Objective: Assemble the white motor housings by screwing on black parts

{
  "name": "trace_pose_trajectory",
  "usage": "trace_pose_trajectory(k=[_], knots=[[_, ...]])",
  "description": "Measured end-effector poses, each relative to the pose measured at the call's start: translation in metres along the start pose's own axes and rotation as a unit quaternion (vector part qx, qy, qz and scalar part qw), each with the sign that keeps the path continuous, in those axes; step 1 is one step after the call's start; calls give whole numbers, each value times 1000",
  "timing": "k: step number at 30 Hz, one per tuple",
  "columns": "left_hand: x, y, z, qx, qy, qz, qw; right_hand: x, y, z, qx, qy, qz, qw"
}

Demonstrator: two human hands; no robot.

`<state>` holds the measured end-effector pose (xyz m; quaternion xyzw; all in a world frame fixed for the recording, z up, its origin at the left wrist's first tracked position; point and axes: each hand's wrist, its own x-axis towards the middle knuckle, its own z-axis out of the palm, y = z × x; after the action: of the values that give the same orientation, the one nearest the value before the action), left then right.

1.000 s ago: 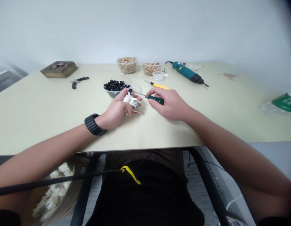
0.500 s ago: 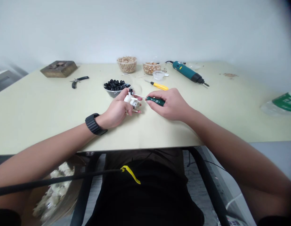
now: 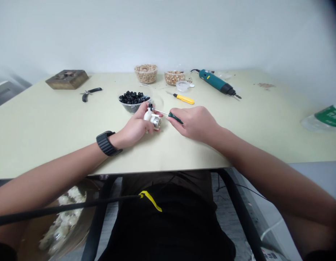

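The left hand (image 3: 135, 126) is curled around a white part (image 3: 148, 115) with a metal cylinder (image 3: 156, 122) set in it, held above the table (image 3: 61, 127) near its front edge. The right hand (image 3: 200, 121) is closed around the green handle of a screwdriver (image 3: 175, 118), whose shaft points at a small black fitting (image 3: 150, 107) on top of the part; the tip looks to meet it, but whether it is seated is too small to tell.

The likeliest trouble is a slip: should the tip ride off while being pushed, it could scratch the fitting or jab the left fingers just beside it. The part has no support but those fingers, so a hard twist might turn it in their grip. Anything small that came loose could drop into the bowl (image 3: 130, 108) close behind, and be hard to pick out among its dark pieces.

Counting outward: one white part, one screwdriver, one bowl holding black pieces (image 3: 133, 97) too many to count. Beyond are one yellow-handled tool (image 3: 184, 99), one small clear cup (image 3: 182, 86) and two tubs, one of pale bits (image 3: 146, 77) and one of browner bits (image 3: 174, 79), neither countable. Farther out are one pair of pliers (image 3: 89, 94), one block (image 3: 67, 80), one corded power tool (image 3: 216, 83) and one bottle (image 3: 330, 117).
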<state>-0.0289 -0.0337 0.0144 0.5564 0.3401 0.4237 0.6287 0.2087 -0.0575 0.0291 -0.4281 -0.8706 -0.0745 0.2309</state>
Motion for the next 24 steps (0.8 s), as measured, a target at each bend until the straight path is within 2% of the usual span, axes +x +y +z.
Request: trace_pose_trajectory(k=[5,13,21,24], knots=[[-2,-1,-2,43,-17,17,999,1,-1,1,100,-1,15,995],[-2,-1,-5,78,-22,44,996,3,1,2,231,-13,70,970],[-1,2,1,59,-17,17,998,5,1,1,206,2,73,976],[0,2,3,37,-18,13,999,7,0,0,210,-22,69,975]])
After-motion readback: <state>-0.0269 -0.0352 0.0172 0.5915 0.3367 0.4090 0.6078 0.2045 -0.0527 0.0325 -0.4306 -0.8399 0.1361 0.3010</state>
